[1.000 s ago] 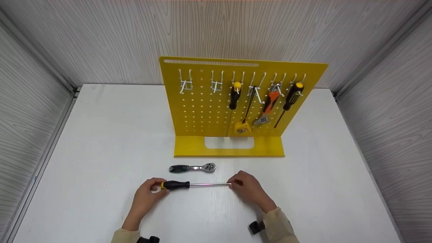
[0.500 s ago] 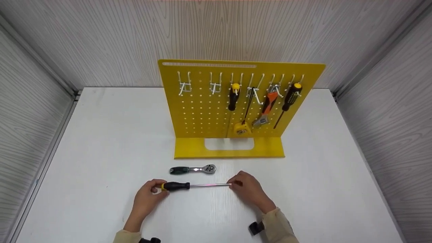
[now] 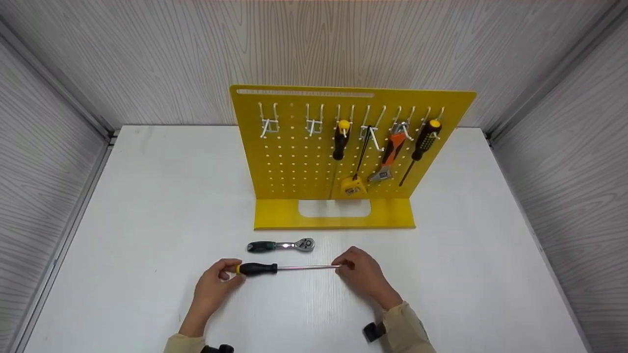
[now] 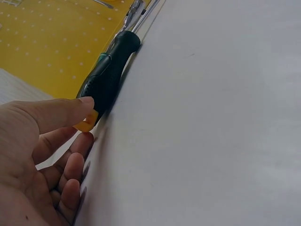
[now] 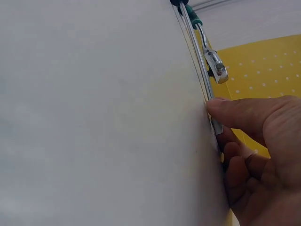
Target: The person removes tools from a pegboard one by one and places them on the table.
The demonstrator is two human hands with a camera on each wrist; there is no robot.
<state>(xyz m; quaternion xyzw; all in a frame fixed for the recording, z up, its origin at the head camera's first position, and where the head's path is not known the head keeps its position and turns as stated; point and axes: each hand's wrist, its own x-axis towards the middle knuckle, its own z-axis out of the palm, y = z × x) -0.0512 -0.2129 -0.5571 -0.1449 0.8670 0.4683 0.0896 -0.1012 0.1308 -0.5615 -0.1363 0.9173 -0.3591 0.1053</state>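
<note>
A screwdriver [image 3: 258, 269] with a black handle and yellow end lies level, its shaft pointing right. My left hand [image 3: 214, 289] pinches the yellow butt of its handle between thumb and fingers, as the left wrist view also shows on the handle [image 4: 106, 77]. At the other end, the thumb and fingers of my right hand [image 3: 363, 277] pinch the shaft near its tip; the flat tip [image 5: 217, 127] pokes out past the thumb in the right wrist view. Just beyond the screwdriver, a ratchet wrench [image 3: 282, 245] with a dark green and black grip lies on the table.
A yellow pegboard [image 3: 294, 171] stands behind on the white table [image 3: 147, 220]. From its hooks hang a black screwdriver [image 3: 341, 142], a tape measure [image 3: 353, 186], an adjustable wrench [image 3: 392, 149] and another screwdriver [image 3: 426, 139]. Two hooks at left [image 3: 269, 126] hold nothing.
Both hands keep their pinch on the screwdriver. It has shifted only slightly to the right; the ratchet wrench and hanging tools stay where they were.
</note>
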